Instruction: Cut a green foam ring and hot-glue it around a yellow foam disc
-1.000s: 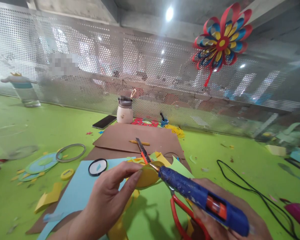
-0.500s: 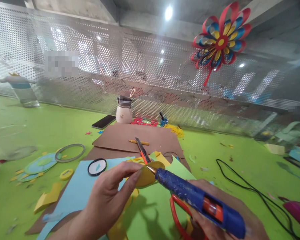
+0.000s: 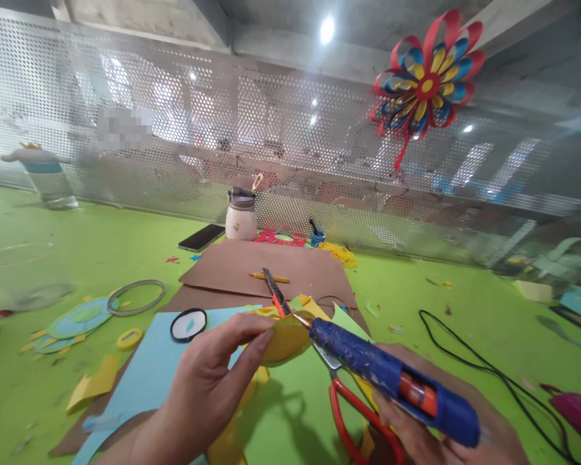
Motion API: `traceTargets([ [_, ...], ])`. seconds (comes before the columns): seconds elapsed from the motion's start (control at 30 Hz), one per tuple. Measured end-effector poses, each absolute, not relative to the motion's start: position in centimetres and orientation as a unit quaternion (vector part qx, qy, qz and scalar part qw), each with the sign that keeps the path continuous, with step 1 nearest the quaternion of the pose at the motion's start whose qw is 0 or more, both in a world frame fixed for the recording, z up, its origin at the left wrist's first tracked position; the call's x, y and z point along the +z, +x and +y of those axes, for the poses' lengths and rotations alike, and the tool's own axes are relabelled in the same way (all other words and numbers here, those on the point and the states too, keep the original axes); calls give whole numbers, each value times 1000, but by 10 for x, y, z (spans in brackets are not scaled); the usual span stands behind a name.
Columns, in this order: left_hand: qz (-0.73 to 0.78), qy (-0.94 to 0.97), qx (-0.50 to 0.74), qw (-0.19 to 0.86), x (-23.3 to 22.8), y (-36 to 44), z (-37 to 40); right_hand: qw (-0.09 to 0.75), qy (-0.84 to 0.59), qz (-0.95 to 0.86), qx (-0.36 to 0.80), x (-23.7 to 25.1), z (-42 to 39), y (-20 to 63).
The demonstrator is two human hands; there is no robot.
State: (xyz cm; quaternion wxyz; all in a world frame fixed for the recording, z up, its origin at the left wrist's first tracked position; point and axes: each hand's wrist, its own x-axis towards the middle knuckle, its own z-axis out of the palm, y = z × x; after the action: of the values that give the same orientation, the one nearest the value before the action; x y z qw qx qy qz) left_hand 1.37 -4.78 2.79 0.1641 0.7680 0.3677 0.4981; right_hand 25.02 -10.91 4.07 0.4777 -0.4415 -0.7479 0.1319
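Observation:
Between thumb and fingers, my left hand [image 3: 217, 374] pinches a yellow paper disc [image 3: 286, 341] by its left edge. My right hand [image 3: 445, 400] is wrapped round a blue glue gun [image 3: 368, 358], whose metal nozzle points left at the disc's upper right edge. Whether the tip touches the paper I cannot tell. Below the glue gun lie scissors with red handles [image 3: 341, 413], partly behind my right hand. Beyond the disc, a utility knife [image 3: 277, 290] rests on brown card [image 3: 232, 261], over a yellow pencil [image 3: 256, 276].
Blue paper [image 3: 150, 349] and green paper [image 3: 281, 413] lie beneath my hands. To the left are a grey ring [image 3: 136, 297] and a blue-green paper piece [image 3: 77, 323]. A white bottle [image 3: 241, 216] and a phone [image 3: 202, 237] stand farther back. A black cable [image 3: 484, 368] loops at right.
The glue gun has shifted slightly right along the disc's edge, and more of the scissors shows beneath it. My left hand keeps its pinch on the disc.

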Motion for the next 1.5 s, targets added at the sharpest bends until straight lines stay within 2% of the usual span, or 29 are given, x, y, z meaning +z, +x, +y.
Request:
traceTargets([
  [0.37,364,771,496,168,27,13,-47,442,-437,-782,40,40,-111,247],
  [0.7,369,763,500,177,28,15,-47,449,-420,-784,90,41,-108,245],
  [0.87,371,763,498,178,26,13,-45,449,-425,-782,79,40,-108,247],
  [1.1,380,757,495,194,28,12,-45,485,-433,-755,84,36,-108,247],
  [1.5,378,740,512,215,27,12,-44,459,-448,-764,67,40,-105,247],
])
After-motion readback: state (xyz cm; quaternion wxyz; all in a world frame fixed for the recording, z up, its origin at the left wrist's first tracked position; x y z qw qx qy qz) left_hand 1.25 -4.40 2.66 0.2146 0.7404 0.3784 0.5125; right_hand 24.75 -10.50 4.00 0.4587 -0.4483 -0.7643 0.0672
